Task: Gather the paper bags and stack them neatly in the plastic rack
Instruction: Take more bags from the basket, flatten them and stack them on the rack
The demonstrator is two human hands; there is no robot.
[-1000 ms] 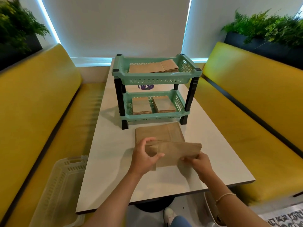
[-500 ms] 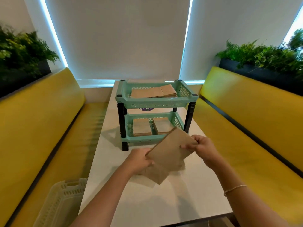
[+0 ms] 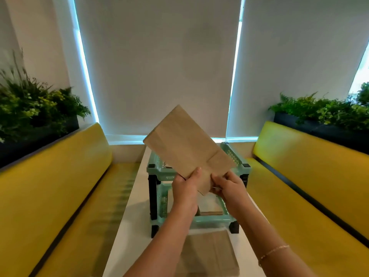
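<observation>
The tabletop runs up the middle of the frame between two yellow benches, and the plastic rack, mint green with black posts, stands on it at centre, both of its tiers mostly hidden behind the arms. Another flat paper bag lies on the tabletop at lower centre, just in front of the rack.

The held paper bag is raised above the rack's top tier at centre frame. Its long axis is tilted: the open end points to the upper left, toward the blinds, and the folded bottom sits at the lower right by the fingers.

The left hand grips the bag's lower edge, thumb on the near face. The right hand pinches the folded bottom corner.

To do this step well, I would turn the bag level and square its long axis with the tier, then lower it flat onto whatever lies there, letting go only once the edges line up.
</observation>
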